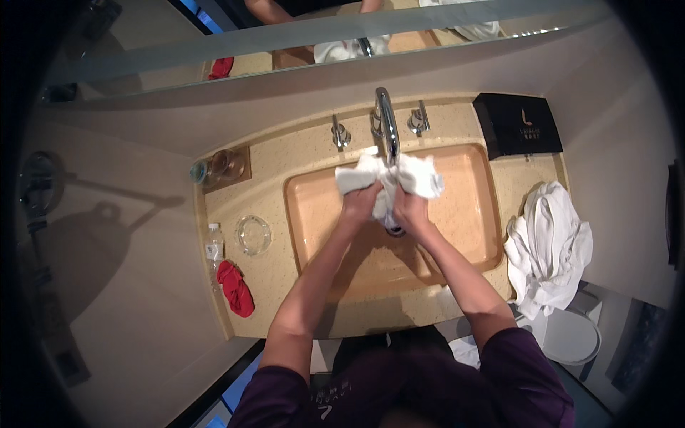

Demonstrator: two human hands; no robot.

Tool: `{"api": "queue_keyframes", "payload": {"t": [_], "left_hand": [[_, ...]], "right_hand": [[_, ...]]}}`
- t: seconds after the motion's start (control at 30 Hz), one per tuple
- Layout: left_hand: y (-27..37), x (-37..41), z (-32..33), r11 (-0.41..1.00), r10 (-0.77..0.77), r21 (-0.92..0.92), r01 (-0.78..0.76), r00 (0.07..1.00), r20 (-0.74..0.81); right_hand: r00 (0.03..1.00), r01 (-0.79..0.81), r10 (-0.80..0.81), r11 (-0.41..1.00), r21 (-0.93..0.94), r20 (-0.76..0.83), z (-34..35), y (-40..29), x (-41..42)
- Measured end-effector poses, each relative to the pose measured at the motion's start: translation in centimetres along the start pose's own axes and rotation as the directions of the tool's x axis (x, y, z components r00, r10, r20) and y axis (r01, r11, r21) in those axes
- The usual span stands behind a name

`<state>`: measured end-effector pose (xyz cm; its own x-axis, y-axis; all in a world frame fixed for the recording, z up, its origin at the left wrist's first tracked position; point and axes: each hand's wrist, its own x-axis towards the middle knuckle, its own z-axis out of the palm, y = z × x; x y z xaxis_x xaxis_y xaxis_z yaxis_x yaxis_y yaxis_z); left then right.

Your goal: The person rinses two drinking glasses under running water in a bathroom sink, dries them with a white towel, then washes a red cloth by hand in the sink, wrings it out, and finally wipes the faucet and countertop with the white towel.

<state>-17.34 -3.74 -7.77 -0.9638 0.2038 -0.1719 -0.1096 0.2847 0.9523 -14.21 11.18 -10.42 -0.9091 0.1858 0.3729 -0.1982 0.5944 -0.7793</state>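
Note:
Both my hands grip a bunched white cloth [420,176] under the spout of a chrome faucet [386,123]. My left hand [361,203] holds its left part, and my right hand [411,208] holds the right part. The cloth hangs down between them, over the tan rectangular sink [465,214]. Part of a dark drain [396,231] shows just below the cloth. Whether water is running cannot be made out. Two chrome lever handles, a left one [340,132] and a right one [419,119], flank the spout.
At left on the speckled counter [278,315] are glass tumblers [227,163], a glass ashtray [254,235], a plastic bottle [214,243] and a red cloth [235,289]. A black box [519,125] and a heap of white towels [551,246] lie right. Behind runs a mirror [257,48]; a toilet [570,337] stands lower right.

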Motion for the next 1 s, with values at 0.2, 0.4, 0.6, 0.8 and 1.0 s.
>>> {"api": "queue_keyframes", "payload": {"t": [0.2,0.4,0.6,0.8,1.0], "left_hand": [[-2.6,3.2,1.6,0.926,0.265,0.280,-0.253,0.964,-0.006],[-5.8,15.9,2.3,0.435,0.465,0.858,-0.274,0.884,0.046],[-2.4,15.2,1.3,0.385,0.765,0.701,-0.600,0.633,0.122],[-0.2,15.9,0.3,0.941,0.135,0.308,-0.141,0.990,0.042],[0.2,15.0,0.9,0.911,-0.237,0.341,0.231,0.971,-0.026]], "right_hand": [[0.993,-0.052,0.055,0.998,-0.034,0.104,-0.2,5.4,3.0],[0.961,0.009,0.063,0.966,-0.258,0.270,2.9,3.7,13.6],[0.949,0.208,-0.132,0.945,-0.252,0.286,3.7,7.3,14.6],[0.929,0.364,-0.346,0.919,-0.150,0.133,5.1,8.6,14.8],[0.820,-0.111,0.229,0.963,-0.246,0.524,3.2,6.6,13.6]]}}
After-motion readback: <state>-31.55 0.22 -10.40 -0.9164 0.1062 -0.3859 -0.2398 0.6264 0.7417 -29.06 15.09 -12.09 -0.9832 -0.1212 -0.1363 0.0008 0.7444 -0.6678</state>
